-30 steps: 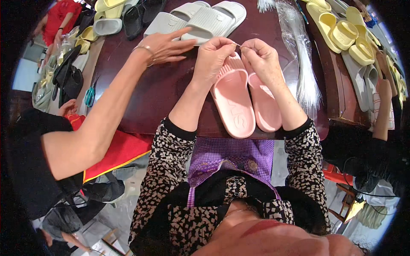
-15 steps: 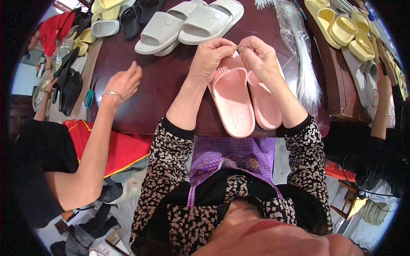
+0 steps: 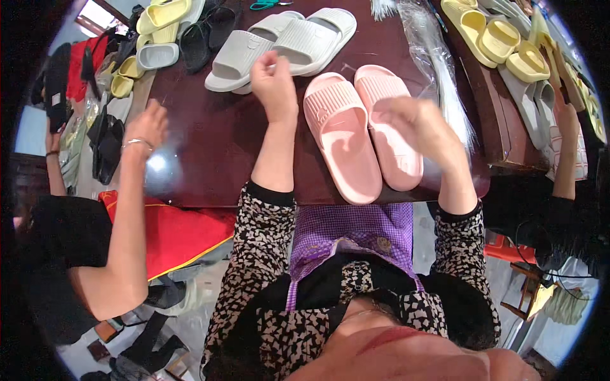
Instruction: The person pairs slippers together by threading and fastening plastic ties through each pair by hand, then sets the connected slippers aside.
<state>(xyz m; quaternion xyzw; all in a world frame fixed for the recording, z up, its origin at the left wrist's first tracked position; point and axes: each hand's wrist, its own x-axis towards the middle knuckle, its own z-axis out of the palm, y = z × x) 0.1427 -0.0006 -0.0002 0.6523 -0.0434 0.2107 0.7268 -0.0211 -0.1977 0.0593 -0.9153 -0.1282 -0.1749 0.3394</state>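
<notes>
A pair of pink slide slippers (image 3: 348, 155) lies side by side near the table's front edge, toes pointing away from me. A small thin bit (image 3: 347, 66) shows by their toes; I cannot make out what it is. My left hand (image 3: 274, 92) is raised left of the pink pair, in front of the grey slide slippers (image 3: 240, 58). Its fingers are curled together, and anything in them is too small to see. Over the right pink slipper and its outer side, my right hand (image 3: 431, 127) is smeared by motion, its fingers unclear.
Clear plastic wrap with white strands (image 3: 448, 89) lies to the right. Yellow slippers (image 3: 499, 41) crowd the far right, black ones (image 3: 196, 46) the far left. Turquoise-handled scissors (image 3: 265, 4) are at the top. A co-worker's hand (image 3: 147, 130) with a bracelet hovers at the left.
My hands, together at the pink slippers' toes before, have parted: the left went left, the right moved right and nearer. The co-worker's hand has drawn back to the left.
</notes>
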